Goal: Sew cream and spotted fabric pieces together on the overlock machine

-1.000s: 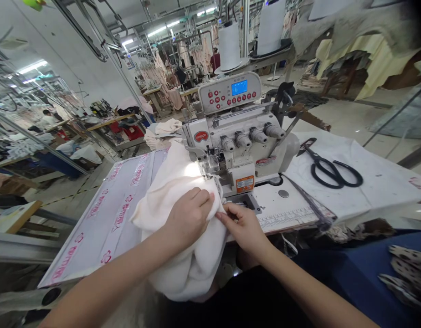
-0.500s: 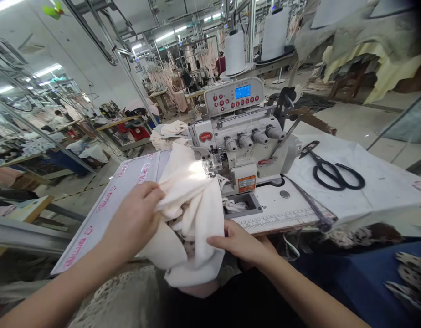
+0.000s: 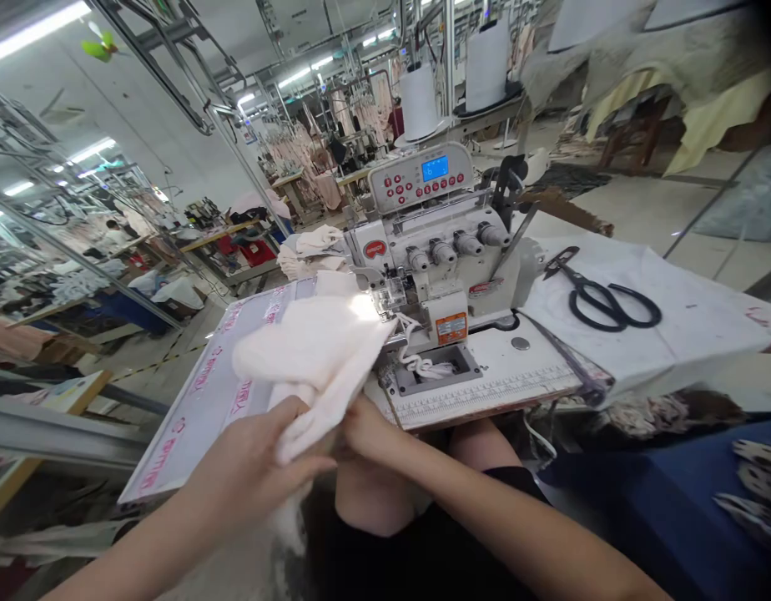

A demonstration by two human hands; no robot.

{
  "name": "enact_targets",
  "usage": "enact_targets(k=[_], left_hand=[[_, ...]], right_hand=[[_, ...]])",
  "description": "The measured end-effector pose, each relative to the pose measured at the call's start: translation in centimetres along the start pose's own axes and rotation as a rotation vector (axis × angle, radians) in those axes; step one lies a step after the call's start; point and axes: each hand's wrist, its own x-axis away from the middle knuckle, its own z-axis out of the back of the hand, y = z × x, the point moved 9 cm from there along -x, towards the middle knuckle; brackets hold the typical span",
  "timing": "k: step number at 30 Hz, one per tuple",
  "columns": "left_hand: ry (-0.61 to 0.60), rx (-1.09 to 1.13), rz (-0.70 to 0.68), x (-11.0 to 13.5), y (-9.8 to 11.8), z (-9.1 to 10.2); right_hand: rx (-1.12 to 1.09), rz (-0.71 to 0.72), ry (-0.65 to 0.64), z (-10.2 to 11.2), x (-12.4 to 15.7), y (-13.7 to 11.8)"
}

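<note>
A bundle of cream-white fabric (image 3: 316, 351) lies on the sewing table, left of the overlock sewing machine (image 3: 435, 250). My left hand (image 3: 254, 467) grips the near end of the fabric at the table's front edge, fingers closed round it. My right hand (image 3: 360, 426) is tucked under the same end of the fabric, just right of my left hand; its fingers are mostly hidden by the cloth. A white trimmed strip (image 3: 423, 363) curls in the machine's open slot.
Black scissors (image 3: 602, 296) lie on a white cloth (image 3: 673, 334) right of the machine. Two large white thread cones (image 3: 486, 58) stand behind it. A clear table extension with pink markings (image 3: 204, 401) reaches left. Folded white pieces (image 3: 307, 246) sit behind; blue fabric (image 3: 661, 492) lies at right.
The fabric has been pulled away from the needle area, leftward and toward me, and gathered into a smaller bundle. Both hands have drawn back to the table's front edge and met under it.
</note>
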Motion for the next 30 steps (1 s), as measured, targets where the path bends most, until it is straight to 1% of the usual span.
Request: enact_targets(k=[1, 2, 3, 5, 7, 9, 11, 14, 15, 16, 19, 20, 24, 26, 30], left_hand=[[0.057, -0.019, -0.016, 0.0, -0.3, 0.2], [0.133, -0.040, -0.053, 0.0, -0.4, 0.6], [0.202, -0.054, -0.105, 0.2, -0.2, 1.0], [0.289, -0.056, -0.245, 0.5, 1.1, 1.4], [0.319, -0.039, -0.366, 0.7, 3.2, 1.2], [0.325, -0.043, -0.452, 0.6, 5.4, 0.7], [0.337, -0.089, -0.505, 0.5, 7.3, -0.1], [0.361, -0.209, -0.584, 0.8, 9.3, -1.4], [0.357, -0.247, -0.623, 1.0, 9.8, -1.9], [0.329, -0.283, -0.666, 1.3, 10.3, -2.6], [0.218, -0.339, -0.745, 1.8, 11.1, -4.5], [0.214, -0.324, -0.747, 1.9, 11.3, -4.7], [0.321, -0.188, -0.689, 1.7, 11.6, -3.9], [0.309, -0.206, -0.677, 1.5, 11.7, -4.4], [0.245, -0.286, -0.675, 0.8, 11.4, -6.3]], right_hand=[[-0.020, -0.002, 0.015, 1.1, 1.7, 0.6], [-0.063, -0.013, 0.043, 2.3, 3.5, 1.1], [-0.114, -0.047, 0.042, 3.1, 5.1, 1.7], [-0.207, -0.116, 0.021, 4.2, 7.5, 2.3], [-0.256, -0.146, 0.025, 4.8, 8.7, 2.2], [-0.284, -0.147, 0.048, 5.1, 9.0, 1.8], [-0.299, -0.155, 0.045, 4.8, 8.9, 1.8], [-0.246, -0.152, 0.032, 4.8, 8.8, 1.8], [-0.217, -0.145, 0.029, 4.9, 8.8, 1.7], [-0.193, -0.137, 0.025, 5.0, 8.9, 1.6], [-0.148, -0.109, 0.015, 5.4, 9.3, 1.3], [-0.139, -0.104, 0.015, 5.5, 9.4, 1.3], [-0.139, -0.101, 0.018, 5.6, 9.6, 1.1], [-0.142, -0.097, 0.011, 5.7, 9.5, 1.0], [-0.111, -0.087, 0.012, 6.1, 9.1, 0.8]])
